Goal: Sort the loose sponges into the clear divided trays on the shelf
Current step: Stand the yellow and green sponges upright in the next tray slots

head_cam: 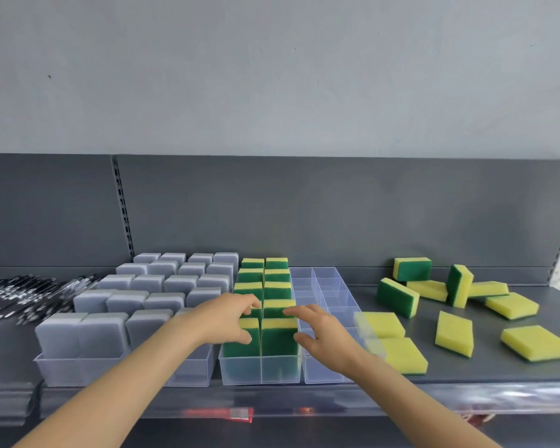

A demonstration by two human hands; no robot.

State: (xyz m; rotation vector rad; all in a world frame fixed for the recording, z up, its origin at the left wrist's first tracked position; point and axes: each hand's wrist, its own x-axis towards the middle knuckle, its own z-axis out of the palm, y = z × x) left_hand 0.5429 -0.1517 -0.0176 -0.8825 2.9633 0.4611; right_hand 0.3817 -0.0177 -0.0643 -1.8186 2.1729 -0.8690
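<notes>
A clear divided tray (pixel 260 370) holds two rows of green-and-yellow sponges standing on edge. My left hand (pixel 222 320) pinches the front-left sponge (pixel 240 347) in it, fingers behind its top and thumb on its green face. My right hand (pixel 324 333) is spread at the right edge of the front-right sponge (pixel 278 337), fingertips touching its top. To the right stands a clear divided tray (pixel 325 287) with nothing in its far compartments. Several loose sponges (pixel 453 333) lie scattered on the shelf to the right; some of them stand on edge.
Clear trays (pixel 78 367) filled with grey sponges (pixel 149 281) stand to the left. A pile of black pens (pixel 23 295) lies at far left. The shelf's dark back panel (pixel 304 215) rises behind, and its front edge (pixel 466 396) carries a price strip.
</notes>
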